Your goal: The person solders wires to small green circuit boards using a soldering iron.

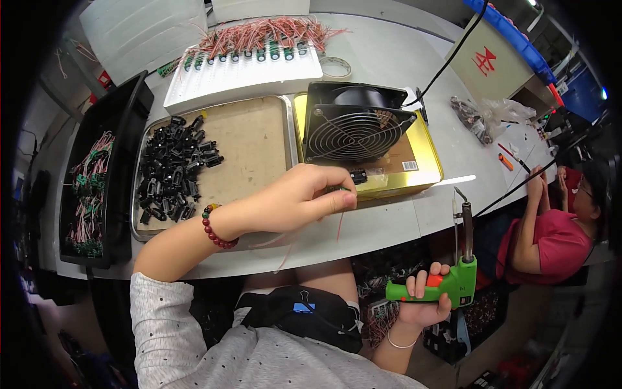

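Green soldering gun [447, 285] in right hand [424, 305]

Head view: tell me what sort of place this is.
Probably an electronics assembly workbench in a workshop. The right hand holds a green soldering gun, a metal tray holds small black parts, and a fan stands behind the left hand.

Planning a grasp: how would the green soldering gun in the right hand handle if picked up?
The soldering gun is probably rigid and front-heavy: a long metal tip rises above its pistol grip. The right hand wraps it securely. Set down, it would likely tip.
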Motion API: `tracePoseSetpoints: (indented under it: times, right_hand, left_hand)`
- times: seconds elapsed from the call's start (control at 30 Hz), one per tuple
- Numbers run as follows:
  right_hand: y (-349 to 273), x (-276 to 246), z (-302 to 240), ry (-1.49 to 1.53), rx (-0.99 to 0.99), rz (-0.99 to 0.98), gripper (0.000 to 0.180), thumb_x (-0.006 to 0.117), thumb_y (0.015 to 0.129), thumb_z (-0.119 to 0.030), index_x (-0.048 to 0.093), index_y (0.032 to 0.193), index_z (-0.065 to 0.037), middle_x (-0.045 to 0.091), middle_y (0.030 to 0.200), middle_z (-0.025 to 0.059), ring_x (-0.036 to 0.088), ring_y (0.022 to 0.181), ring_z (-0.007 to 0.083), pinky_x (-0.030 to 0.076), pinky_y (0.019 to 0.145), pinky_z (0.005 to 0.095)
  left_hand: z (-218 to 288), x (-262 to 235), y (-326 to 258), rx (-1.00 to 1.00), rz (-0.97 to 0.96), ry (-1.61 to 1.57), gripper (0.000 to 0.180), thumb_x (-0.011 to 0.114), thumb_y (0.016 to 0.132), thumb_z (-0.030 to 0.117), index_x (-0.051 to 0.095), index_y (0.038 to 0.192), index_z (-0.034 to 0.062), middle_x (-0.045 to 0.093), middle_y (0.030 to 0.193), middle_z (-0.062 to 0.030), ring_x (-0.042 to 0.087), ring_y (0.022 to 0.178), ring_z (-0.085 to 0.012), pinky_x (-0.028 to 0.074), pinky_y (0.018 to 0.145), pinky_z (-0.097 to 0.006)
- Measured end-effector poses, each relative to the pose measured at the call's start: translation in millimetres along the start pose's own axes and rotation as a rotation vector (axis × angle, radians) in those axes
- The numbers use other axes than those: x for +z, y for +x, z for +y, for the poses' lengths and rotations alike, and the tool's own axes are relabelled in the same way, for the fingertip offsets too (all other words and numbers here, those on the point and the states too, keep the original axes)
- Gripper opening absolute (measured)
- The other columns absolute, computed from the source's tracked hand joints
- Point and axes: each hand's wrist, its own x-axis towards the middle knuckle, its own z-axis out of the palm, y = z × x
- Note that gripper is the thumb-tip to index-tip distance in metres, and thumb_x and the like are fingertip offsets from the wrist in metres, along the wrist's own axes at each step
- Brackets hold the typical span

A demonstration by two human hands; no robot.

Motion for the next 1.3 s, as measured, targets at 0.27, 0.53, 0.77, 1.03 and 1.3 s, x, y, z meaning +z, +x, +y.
tracePoseSetpoints:
  times: [0.27,0.53,0.77,1.03,1.3]
  right_hand:
    - [1,0,0,-0.022,0.005,0.024,0.044,0.059,0.074,-0.019,0.043,0.110,0.001,0.046,0.101,0.0108,0.043,0.059,0.0159,0.035,0.055,0.0295]
    - [3,0,5,-0.066,0.014,0.012,0.044,0.058,0.074,-0.019,0.043,0.110,0.001,0.045,0.101,0.0108,0.043,0.059,0.0156,0.034,0.054,0.0285]
    - [7,2,11,-0.070,0.053,-0.033,0.043,0.055,0.078,-0.018,0.039,0.113,0.000,0.043,0.104,0.0096,0.041,0.060,0.0149,0.034,0.056,0.0289]
    - [8,8,15,-0.129,0.040,0.016,0.043,0.059,0.074,-0.020,0.041,0.108,0.000,0.045,0.101,0.0121,0.044,0.058,0.0151,0.035,0.053,0.0287]
    - [12,56,47,-0.577,-0.041,0.142,0.042,0.062,0.078,-0.015,0.036,0.111,-0.007,0.046,0.111,0.0159,0.054,0.084,0.0188,0.044,0.076,0.0299]
  left_hand:
    - [8,0,5,-0.084,0.040,-0.130,0.016,0.055,0.086,0.017,0.057,0.090,0.0014,0.060,0.077,-0.0017,0.049,0.061,-0.0030,0.038,0.053,-0.018]
    - [-10,-2,7,0.113,0.070,-0.187,0.014,0.059,0.083,0.010,0.058,0.093,-0.0004,0.064,0.079,-0.0044,0.059,0.074,-0.0069,0.044,0.059,-0.018]
    - [-2,-17,0,0.124,0.219,0.460,0.015,0.060,0.079,0.008,0.061,0.090,-0.0012,0.065,0.074,-0.0085,0.062,0.063,-0.0104,0.047,0.055,-0.021]
    - [0,-12,0,0.119,0.188,0.258,0.011,0.059,0.077,0.007,0.062,0.084,-0.0014,0.065,0.075,-0.0056,0.058,0.059,-0.0077,0.044,0.052,-0.020]
    - [-6,11,-5,0.243,-0.012,0.190,0.009,0.060,0.075,0.004,0.063,0.083,0.0048,0.064,0.076,-0.0007,0.053,0.061,-0.0038,0.032,0.041,-0.019]
